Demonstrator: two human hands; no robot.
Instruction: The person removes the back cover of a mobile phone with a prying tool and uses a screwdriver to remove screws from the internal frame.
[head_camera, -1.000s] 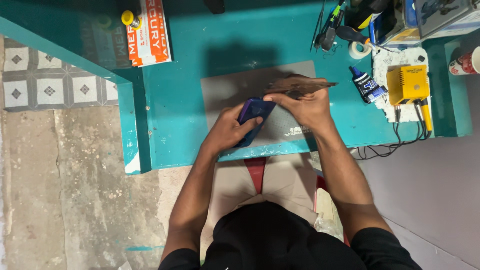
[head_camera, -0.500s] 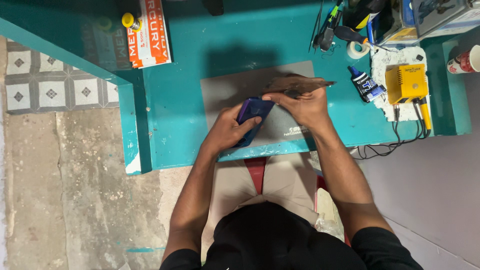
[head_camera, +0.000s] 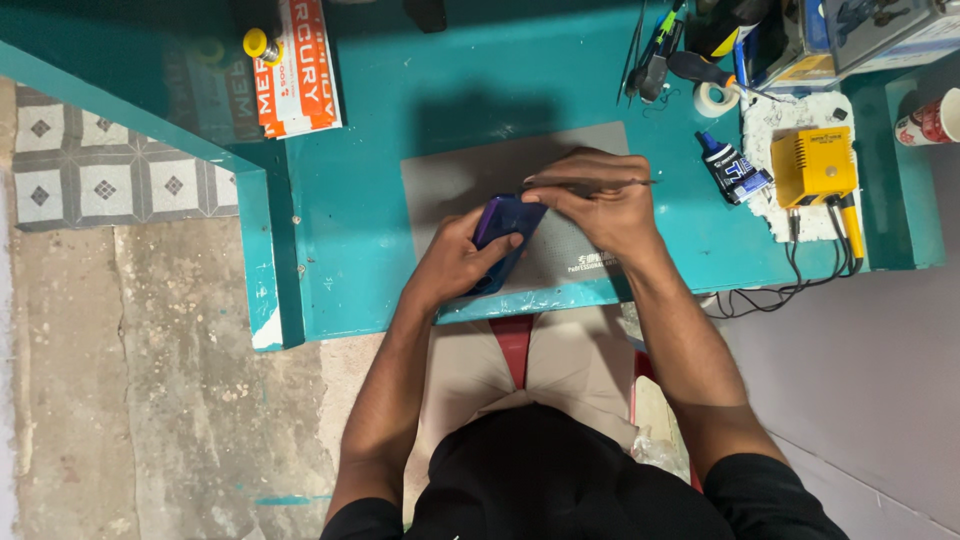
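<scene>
Left hand (head_camera: 455, 262): wrapped around a dark blue flat phone (head_camera: 503, 232), propped on the grey rectangular work mat (head_camera: 450, 175).
Right hand (head_camera: 598, 205): pinched tight on thin metal tweezers (head_camera: 600, 181), right beside the phone's top end.
Tabletop (head_camera: 380, 150): teal, yellow soldering station (head_camera: 812, 166) way off right.

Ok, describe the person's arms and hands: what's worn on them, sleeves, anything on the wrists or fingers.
Both arms are bare from short black sleeves at the shoulders down. The left hand and right hand wear no gloves. No watch, band or ring shows on either wrist or on the fingers that are visible.
</scene>
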